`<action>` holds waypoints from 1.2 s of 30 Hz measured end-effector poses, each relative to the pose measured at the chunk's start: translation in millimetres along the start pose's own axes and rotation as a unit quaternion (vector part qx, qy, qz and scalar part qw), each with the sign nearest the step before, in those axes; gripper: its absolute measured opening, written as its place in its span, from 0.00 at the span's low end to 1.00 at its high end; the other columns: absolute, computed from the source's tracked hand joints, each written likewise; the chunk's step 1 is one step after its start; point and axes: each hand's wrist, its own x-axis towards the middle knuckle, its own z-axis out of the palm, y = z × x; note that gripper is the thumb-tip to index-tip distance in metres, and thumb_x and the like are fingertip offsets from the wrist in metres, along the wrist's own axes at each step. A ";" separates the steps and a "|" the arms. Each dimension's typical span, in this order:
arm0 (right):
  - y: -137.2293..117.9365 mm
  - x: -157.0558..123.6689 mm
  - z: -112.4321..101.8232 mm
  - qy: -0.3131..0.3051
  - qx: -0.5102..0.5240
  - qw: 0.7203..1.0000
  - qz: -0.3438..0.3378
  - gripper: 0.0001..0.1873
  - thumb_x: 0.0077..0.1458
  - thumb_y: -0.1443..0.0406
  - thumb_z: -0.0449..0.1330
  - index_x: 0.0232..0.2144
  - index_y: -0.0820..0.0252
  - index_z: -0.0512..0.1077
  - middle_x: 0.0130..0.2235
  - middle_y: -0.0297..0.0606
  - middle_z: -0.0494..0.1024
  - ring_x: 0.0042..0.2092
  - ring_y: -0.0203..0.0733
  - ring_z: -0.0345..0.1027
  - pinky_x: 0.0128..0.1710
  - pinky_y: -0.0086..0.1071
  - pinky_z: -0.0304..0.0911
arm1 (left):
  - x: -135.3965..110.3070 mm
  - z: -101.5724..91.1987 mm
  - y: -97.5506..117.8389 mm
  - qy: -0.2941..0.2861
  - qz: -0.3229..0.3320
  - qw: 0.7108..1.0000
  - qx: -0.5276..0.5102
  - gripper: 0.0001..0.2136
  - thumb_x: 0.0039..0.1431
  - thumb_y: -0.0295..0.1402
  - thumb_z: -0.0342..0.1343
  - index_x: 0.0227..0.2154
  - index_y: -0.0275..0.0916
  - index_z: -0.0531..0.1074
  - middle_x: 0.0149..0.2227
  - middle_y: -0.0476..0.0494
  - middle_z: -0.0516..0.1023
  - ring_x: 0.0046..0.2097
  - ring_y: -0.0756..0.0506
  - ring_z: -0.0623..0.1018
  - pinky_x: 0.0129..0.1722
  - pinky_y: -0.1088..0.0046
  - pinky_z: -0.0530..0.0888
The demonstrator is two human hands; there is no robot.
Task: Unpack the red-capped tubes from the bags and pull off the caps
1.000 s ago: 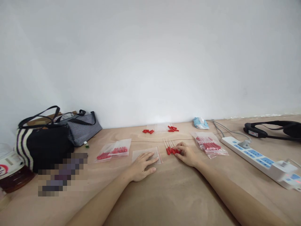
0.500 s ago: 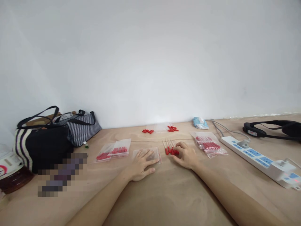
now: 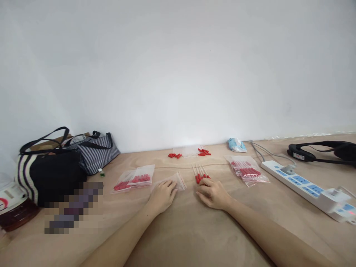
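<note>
My left hand (image 3: 162, 195) lies on the wooden tabletop (image 3: 194, 230), its fingers closed on the near edge of an empty clear zip bag (image 3: 174, 181), which is raised at that edge. My right hand (image 3: 213, 193) is just right of it, fingers curled over the red ends of a small row of thin red-tipped sticks (image 3: 200, 173). The sticks point away from me. The two hands are about a hand's width apart.
Filled zip bags of red pieces lie at the left (image 3: 134, 178) and right (image 3: 247, 170). Loose red caps (image 3: 204, 151) and clear tubes sit near the wall. A power strip (image 3: 306, 185), headset (image 3: 319, 154), tissue pack (image 3: 237, 145), black bag (image 3: 50, 174) and striped bag (image 3: 93, 150) ring the area.
My left hand went from flat on the empty bag to pinching it and drew it back left, lifting its edge. My right hand slid nearer along the sticks' red ends.
</note>
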 end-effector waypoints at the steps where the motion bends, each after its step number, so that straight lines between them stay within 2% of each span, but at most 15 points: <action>1: 0.6 -0.2 -0.3 -0.002 0.005 1.000 0.004 0.08 0.52 0.65 0.51 0.29 0.58 0.70 0.32 0.37 0.70 0.32 0.33 0.63 0.30 0.26 0.57 | 0.4 -1.1 2.3 -0.003 -0.005 1.000 0.015 0.15 0.60 0.33 0.41 0.44 0.37 0.69 0.46 0.39 0.72 0.47 0.42 0.72 0.45 0.66 0.67; 4: 2.6 -1.0 -0.4 -0.003 0.018 1.000 0.014 0.09 0.52 0.65 0.51 0.29 0.58 0.71 0.33 0.37 0.70 0.32 0.33 0.63 0.30 0.26 0.58 | 2.0 -5.4 5.8 -0.007 -0.028 0.999 0.043 0.13 0.59 0.30 0.41 0.36 0.38 0.72 0.40 0.40 0.76 0.39 0.42 0.75 0.37 0.67 0.69; 7: 3.4 -1.6 0.5 -0.005 0.022 1.000 0.009 0.09 0.52 0.65 0.51 0.29 0.59 0.70 0.33 0.37 0.70 0.32 0.33 0.64 0.31 0.26 0.58 | 6.0 -15.7 -3.3 0.037 -0.086 0.993 0.065 0.13 0.58 0.28 0.42 0.39 0.39 0.71 0.42 0.40 0.75 0.37 0.41 0.76 0.33 0.68 0.69; 10: 2.8 -1.7 0.9 -0.005 0.017 1.000 0.003 0.08 0.52 0.65 0.51 0.29 0.59 0.70 0.32 0.37 0.70 0.31 0.33 0.64 0.30 0.26 0.58 | 9.8 -33.7 -27.6 0.129 -0.161 0.974 0.097 0.13 0.58 0.29 0.43 0.44 0.40 0.68 0.47 0.40 0.72 0.39 0.41 0.75 0.33 0.69 0.69; 13: 1.7 -1.5 0.5 -0.003 0.016 1.000 0.003 0.08 0.52 0.65 0.51 0.29 0.58 0.70 0.33 0.37 0.70 0.32 0.33 0.64 0.30 0.26 0.58 | 7.7 -55.5 -57.8 0.209 -0.251 0.936 0.129 0.15 0.60 0.32 0.40 0.44 0.41 0.68 0.50 0.42 0.69 0.39 0.40 0.75 0.32 0.67 0.69; 17: 1.0 -0.9 0.1 -0.007 0.020 1.000 0.006 0.07 0.52 0.66 0.51 0.29 0.58 0.70 0.33 0.37 0.70 0.32 0.33 0.64 0.30 0.26 0.57 | -3.3 -79.4 -87.2 0.286 -0.307 0.895 0.150 0.17 0.61 0.34 0.37 0.46 0.39 0.68 0.51 0.41 0.68 0.43 0.40 0.74 0.35 0.67 0.69; 19: 1.2 -0.5 0.4 -0.010 0.022 1.000 0.007 0.07 0.52 0.66 0.51 0.29 0.58 0.70 0.33 0.37 0.70 0.32 0.33 0.64 0.30 0.26 0.57 | -7.5 -83.1 -94.1 0.272 -0.328 0.890 0.162 0.18 0.61 0.36 0.36 0.45 0.39 0.68 0.48 0.39 0.71 0.41 0.38 0.74 0.34 0.64 0.69; 21: 1.6 -0.3 0.8 -0.012 0.025 1.000 0.007 0.07 0.52 0.66 0.51 0.29 0.58 0.70 0.32 0.37 0.70 0.32 0.34 0.63 0.30 0.27 0.58 | -8.4 -78.5 -96.7 0.190 -0.359 0.900 0.159 0.18 0.60 0.36 0.36 0.41 0.38 0.70 0.42 0.36 0.74 0.37 0.36 0.75 0.32 0.61 0.69; 24: 1.9 -0.5 1.2 -0.013 0.026 1.000 0.009 0.07 0.52 0.66 0.51 0.29 0.58 0.70 0.33 0.37 0.70 0.32 0.34 0.64 0.30 0.27 0.58 | -4.2 -60.8 -96.2 0.069 -0.392 0.909 0.127 0.19 0.59 0.37 0.37 0.36 0.34 0.72 0.34 0.32 0.76 0.37 0.34 0.75 0.32 0.58 0.68; 25: 1.8 -0.6 1.2 -0.015 0.026 0.999 0.010 0.07 0.52 0.66 0.51 0.29 0.58 0.70 0.33 0.37 0.70 0.32 0.34 0.64 0.30 0.27 0.58 | -2.4 -54.5 -95.7 0.057 -0.391 0.911 0.117 0.20 0.59 0.38 0.36 0.36 0.33 0.72 0.34 0.30 0.76 0.37 0.33 0.75 0.33 0.57 0.68; 27: 1.3 -0.7 1.0 -0.018 0.025 0.999 0.012 0.07 0.52 0.66 0.51 0.29 0.58 0.69 0.33 0.37 0.71 0.32 0.33 0.64 0.30 0.27 0.57 | 0.0 -45.4 -95.2 0.082 -0.339 0.930 0.118 0.21 0.58 0.40 0.36 0.40 0.31 0.70 0.40 0.28 0.74 0.42 0.33 0.73 0.37 0.55 0.67; 30: 0.7 -0.5 0.4 -0.018 0.023 0.999 0.013 0.07 0.52 0.66 0.51 0.28 0.58 0.69 0.33 0.37 0.70 0.32 0.33 0.64 0.29 0.26 0.57 | -3.3 -43.6 -96.2 0.110 -0.133 0.978 0.117 0.18 0.53 0.35 0.42 0.44 0.34 0.67 0.50 0.34 0.68 0.52 0.38 0.66 0.50 0.59 0.61; 32: 0.7 -0.4 0.2 -0.014 0.023 1.000 0.013 0.07 0.52 0.66 0.51 0.27 0.59 0.69 0.33 0.37 0.70 0.32 0.33 0.64 0.29 0.26 0.57 | -10.5 -46.9 -98.2 0.087 -0.022 0.991 0.099 0.17 0.46 0.31 0.47 0.41 0.38 0.69 0.51 0.40 0.67 0.54 0.41 0.63 0.53 0.63 0.58; 34: 1.0 -0.4 0.1 -0.013 0.026 0.999 0.013 0.07 0.51 0.66 0.51 0.27 0.58 0.69 0.33 0.37 0.70 0.32 0.33 0.64 0.29 0.26 0.57 | -19.5 -48.7 -101.6 0.073 0.010 0.994 0.083 0.18 0.40 0.28 0.49 0.38 0.40 0.70 0.50 0.43 0.69 0.54 0.41 0.63 0.54 0.63 0.58; 36: 1.4 -0.5 0.2 -0.015 0.030 0.999 0.013 0.06 0.51 0.66 0.51 0.28 0.58 0.69 0.33 0.36 0.70 0.32 0.33 0.64 0.30 0.26 0.58 | -27.5 -45.6 -107.4 0.081 0.002 0.994 0.077 0.18 0.40 0.27 0.49 0.38 0.41 0.71 0.49 0.42 0.70 0.53 0.41 0.64 0.54 0.62 0.58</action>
